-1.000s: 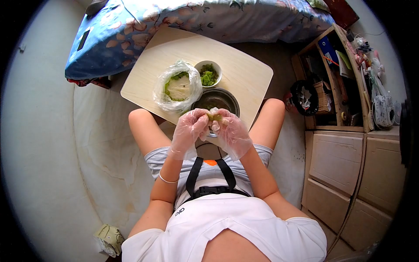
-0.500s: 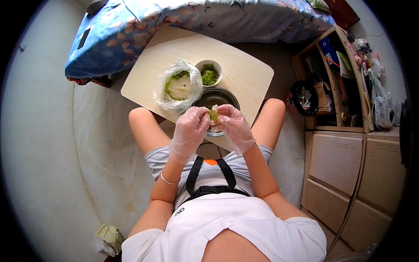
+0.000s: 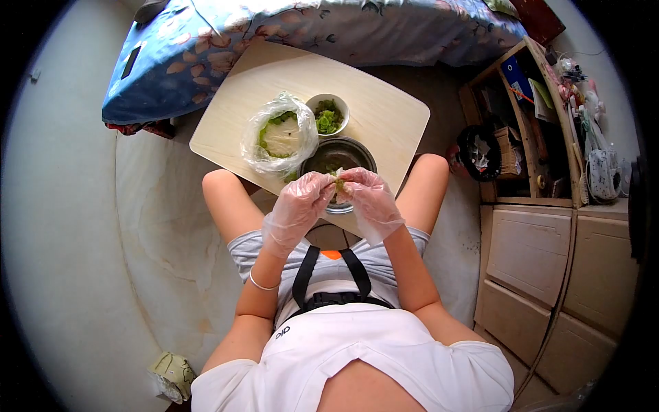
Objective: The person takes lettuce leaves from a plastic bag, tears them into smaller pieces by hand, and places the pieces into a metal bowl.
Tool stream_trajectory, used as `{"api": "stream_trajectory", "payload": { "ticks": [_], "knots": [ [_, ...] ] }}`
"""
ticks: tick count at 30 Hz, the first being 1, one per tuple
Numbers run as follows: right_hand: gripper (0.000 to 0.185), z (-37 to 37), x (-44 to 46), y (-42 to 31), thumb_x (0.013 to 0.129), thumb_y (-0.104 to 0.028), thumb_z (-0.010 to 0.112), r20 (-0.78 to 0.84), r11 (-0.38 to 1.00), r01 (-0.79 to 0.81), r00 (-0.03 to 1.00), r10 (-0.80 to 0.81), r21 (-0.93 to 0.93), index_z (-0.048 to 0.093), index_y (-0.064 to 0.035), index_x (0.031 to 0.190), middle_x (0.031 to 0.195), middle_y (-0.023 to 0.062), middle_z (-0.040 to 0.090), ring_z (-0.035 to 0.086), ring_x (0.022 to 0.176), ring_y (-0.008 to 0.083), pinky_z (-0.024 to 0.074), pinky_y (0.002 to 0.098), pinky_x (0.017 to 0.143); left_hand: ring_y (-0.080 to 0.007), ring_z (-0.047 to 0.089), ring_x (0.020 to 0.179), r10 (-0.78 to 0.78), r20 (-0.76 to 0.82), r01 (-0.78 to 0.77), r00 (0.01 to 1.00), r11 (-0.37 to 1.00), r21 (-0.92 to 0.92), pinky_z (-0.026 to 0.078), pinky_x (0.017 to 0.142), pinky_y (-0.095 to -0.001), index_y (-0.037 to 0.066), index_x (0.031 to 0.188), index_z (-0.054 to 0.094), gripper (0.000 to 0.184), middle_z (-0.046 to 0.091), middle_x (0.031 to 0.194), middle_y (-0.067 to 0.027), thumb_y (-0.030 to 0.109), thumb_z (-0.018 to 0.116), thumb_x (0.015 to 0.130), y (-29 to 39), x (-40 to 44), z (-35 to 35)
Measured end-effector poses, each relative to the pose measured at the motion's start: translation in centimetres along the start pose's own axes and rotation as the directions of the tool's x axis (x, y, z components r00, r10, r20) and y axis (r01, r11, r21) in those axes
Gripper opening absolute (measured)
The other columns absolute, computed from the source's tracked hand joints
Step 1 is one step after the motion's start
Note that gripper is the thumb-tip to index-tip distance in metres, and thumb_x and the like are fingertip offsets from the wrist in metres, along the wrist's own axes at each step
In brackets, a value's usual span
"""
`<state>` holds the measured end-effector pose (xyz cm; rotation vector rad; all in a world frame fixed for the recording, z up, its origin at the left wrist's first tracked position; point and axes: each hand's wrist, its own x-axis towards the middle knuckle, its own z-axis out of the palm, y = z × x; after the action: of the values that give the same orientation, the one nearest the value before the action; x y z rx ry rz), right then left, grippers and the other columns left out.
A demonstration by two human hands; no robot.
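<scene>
Left hand [image 3: 294, 211] moved nearer right hand [image 3: 371, 204]; leaf [image 3: 340, 184] between; table [image 3: 384, 103] beside bed [image 3: 178, 69].

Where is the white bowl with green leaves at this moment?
In the head view, the white bowl stands on the table, to the right of the plastic bag and just beyond the metal bowl.

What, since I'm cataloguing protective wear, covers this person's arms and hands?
The left hand and right hand wear loose, crinkled, see-through plastic gloves. A thin, pale bracelet circles the left forearm; the white sleeves are short.
</scene>
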<state>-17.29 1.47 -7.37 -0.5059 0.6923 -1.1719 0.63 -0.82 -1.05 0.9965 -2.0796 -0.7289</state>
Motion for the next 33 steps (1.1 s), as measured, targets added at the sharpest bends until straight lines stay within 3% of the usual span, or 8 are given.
{"api": "stream_trajectory", "payload": {
  "ticks": [15, 17, 18, 20, 23, 25, 28, 33],
  "knots": [
    [0.018, -0.2, 0.1, -0.5, 0.087, -0.001, 0.062, 0.054, 0.993, -0.019, 0.998, 0.025, -0.119, 0.062, 0.0013, 0.105, 0.095, 0.0074, 0.066, 0.063, 0.083, 0.0138, 0.0521, 0.0272, 0.076, -0.0334, 0.06, 0.075, -0.007, 0.044, 0.004, 0.999, 0.998, 0.057, 0.051, 0.067, -0.039, 0.002, 0.094, 0.059, 0.015, 0.058, 0.079, -0.0149, 0.001, 0.064, 0.08, 0.1, 0.0, 0.3],
    [0.019, 0.0, 0.1, -0.7, 0.087, 0.0, 0.061, 0.026, 0.987, -0.048, 0.998, 0.052, -0.154, 0.062, 0.0014, 0.106, 0.096, 0.0071, 0.066, 0.062, 0.083, 0.0136, 0.0518, 0.0271, 0.076, -0.024, 0.059, 0.067, -0.076, 0.012, 0.076, 0.997, 0.996, -0.038, 0.05, 0.062, -0.0324, -0.001, 0.091, 0.059, 0.01, 0.058, 0.078, -0.0113, 0.001, 0.063, 0.082, -0.3, -0.1, 0.7],
    [0.021, 0.0, 0.1, -0.8, 0.087, 0.001, 0.059, 0.055, 0.997, -0.052, 0.997, 0.056, -0.065, 0.062, 0.0015, 0.107, 0.097, 0.0072, 0.066, 0.062, 0.084, 0.0135, 0.0517, 0.0269, 0.077, -0.024, 0.059, 0.067, -0.076, 0.012, 0.076, 0.997, 0.996, -0.038, 0.05, 0.062, -0.0324, -0.001, 0.091, 0.059, 0.01, 0.058, 0.078, -0.0113, 0.001, 0.063, 0.082, -0.6, -0.4, 1.0],
    [0.022, 0.0, 0.0, -0.8, 0.086, 0.002, 0.058, 0.083, 0.998, -0.059, 0.995, 0.057, 0.025, 0.062, 0.0015, 0.108, 0.098, 0.0074, 0.065, 0.062, 0.084, 0.0134, 0.0516, 0.0267, 0.077, -0.0112, 0.053, 0.063, -0.455, 0.133, 0.458, 0.881, 0.747, -0.482, 0.046, 0.058, -0.0257, -0.003, 0.09, 0.059, 0.007, 0.057, 0.076, -0.0062, 0.001, 0.062, 0.085, -0.9, -1.0, 1.6],
    [0.024, 0.4, -0.1, -0.5, 0.086, 0.002, 0.057, 0.078, 0.999, -0.005, 0.997, 0.003, 0.032, 0.061, 0.0014, 0.11, 0.1, 0.0073, 0.065, 0.062, 0.086, 0.013, 0.0513, 0.0263, 0.08, -0.0051, 0.049, 0.064, -0.526, 0.17, 0.513, 0.834, 0.623, -0.591, 0.044, 0.055, -0.0223, -0.003, 0.091, 0.06, 0.008, 0.056, 0.076, -0.0031, 0.003, 0.061, 0.087, -0.7, -0.9, 1.6],
    [0.024, 1.0, -0.2, -0.7, 0.087, 0.001, 0.058, -0.037, 0.983, 0.02, 0.999, -0.027, -0.182, 0.06, 0.0012, 0.111, 0.101, 0.0071, 0.064, 0.061, 0.089, 0.0126, 0.0506, 0.0263, 0.083, -0.0056, 0.049, 0.064, -0.523, 0.134, 0.502, 0.842, 0.666, -0.552, 0.044, 0.056, -0.0227, -0.003, 0.09, 0.06, 0.007, 0.056, 0.076, -0.0036, 0.003, 0.061, 0.087, -1.0, -0.9, 1.9],
    [0.023, 1.6, -0.3, -0.5, 0.087, 0.001, 0.058, -0.004, 0.971, 0.102, 0.994, -0.105, -0.219, 0.061, 0.0009, 0.11, 0.101, 0.0061, 0.064, 0.061, 0.09, 0.0119, 0.0497, 0.0265, 0.085, -0.0064, 0.051, 0.065, -0.499, 0.107, 0.478, 0.86, 0.714, -0.511, 0.045, 0.056, -0.0232, -0.003, 0.088, 0.06, 0.006, 0.057, 0.076, -0.0043, 0.003, 0.061, 0.087, -0.9, -0.9, 1.9],
    [0.021, 1.2, -0.1, -0.5, 0.086, 0.001, 0.058, -0.058, 0.97, 0.032, 0.997, -0.047, -0.239, 0.061, 0.001, 0.107, 0.099, 0.0055, 0.064, 0.061, 0.09, 0.0119, 0.0503, 0.0265, 0.084, -0.006, 0.052, 0.062, -0.461, 0.15, 0.458, 0.874, 0.682, -0.57, 0.044, 0.054, -0.0224, -0.003, 0.088, 0.059, 0.006, 0.057, 0.075, -0.0033, 0.003, 0.059, 0.088, -1.3, -1.0, 2.0]
  ]
}}
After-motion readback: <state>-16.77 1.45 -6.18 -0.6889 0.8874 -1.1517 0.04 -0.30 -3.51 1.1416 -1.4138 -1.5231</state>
